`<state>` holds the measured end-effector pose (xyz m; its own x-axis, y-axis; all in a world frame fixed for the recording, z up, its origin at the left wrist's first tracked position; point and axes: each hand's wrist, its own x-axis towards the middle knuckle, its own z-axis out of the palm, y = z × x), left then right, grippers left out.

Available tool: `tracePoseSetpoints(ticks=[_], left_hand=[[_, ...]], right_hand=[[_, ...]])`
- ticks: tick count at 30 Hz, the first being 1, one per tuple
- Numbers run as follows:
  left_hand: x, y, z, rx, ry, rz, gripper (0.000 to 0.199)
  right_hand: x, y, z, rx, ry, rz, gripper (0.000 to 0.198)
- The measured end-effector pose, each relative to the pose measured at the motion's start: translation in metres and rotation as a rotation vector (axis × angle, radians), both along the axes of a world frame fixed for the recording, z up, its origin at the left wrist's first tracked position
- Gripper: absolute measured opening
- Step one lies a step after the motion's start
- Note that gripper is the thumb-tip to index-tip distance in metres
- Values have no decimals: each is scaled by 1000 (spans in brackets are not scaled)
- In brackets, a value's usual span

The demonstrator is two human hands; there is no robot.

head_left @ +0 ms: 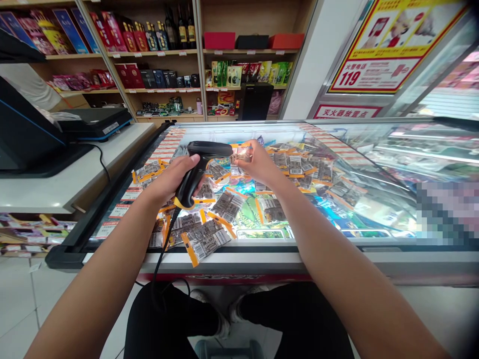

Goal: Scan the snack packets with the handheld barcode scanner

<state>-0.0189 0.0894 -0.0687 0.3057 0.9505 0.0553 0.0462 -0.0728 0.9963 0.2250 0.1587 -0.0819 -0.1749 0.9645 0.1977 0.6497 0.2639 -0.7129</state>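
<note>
Left hand (170, 180) grips scanner (202, 167); right hand (260, 164) holds packet (240, 157).

scanner (198, 172): black, with a yellow band at the handle base
packets (204, 239): grey with black barcodes and orange edges
desk (56, 184): white top
poster (389, 45): yellow and red, number 119 in red
floor (22, 299): white tiles

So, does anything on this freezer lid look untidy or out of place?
Yes. Many barcode tags lie in a loose, overlapping heap on the glass freezer lid. The left hand holds a scanner; the right hand holds one tag.
</note>
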Motion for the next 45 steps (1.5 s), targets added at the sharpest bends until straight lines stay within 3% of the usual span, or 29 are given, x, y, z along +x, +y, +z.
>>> tracePoseSetpoints(ticks=[7,13,16,19,21,25,31,33,35,37,39,41,45], left_hand=[[2,-1,4,6,-9,12,47],[3,-1,5,-26,-47,26,48],[1,2,2,-27,-61,36,49],[0,5,1,-2,-78,58,47],[1,5,2,10,-78,66,47],[1,4,2,-1,-55,72,48],[-1,6,0,-4,-61,63,48],[0,6,1,-6,-65,60,48],[1,5,2,-23,-69,66,47],[2,4,3,-40,-69,75,47],[2,4,4,-45,-64,81,46],[3,3,5,-46,-51,89,46],[6,0,7,-60,-29,104,45]], right_hand=[[4,5,-5,58,1,20,47],[7,9,-7,108,-43,-27,51],[8,9,-8,108,-103,-88,65],[12,11,-9,132,-273,-251,87],[18,16,-10,158,-343,-303,91],[41,31,-11,215,-291,-312,82],[52,31,-10,342,-314,-499,70],[39,21,-5,400,-308,-428,64],[23,8,0,341,-261,-170,59],[11,-5,5,109,-246,174,59],[4,-16,7,-118,-313,400,68],[1,-24,8,-212,-404,465,81],[-1,-31,7,-237,-523,458,85]])
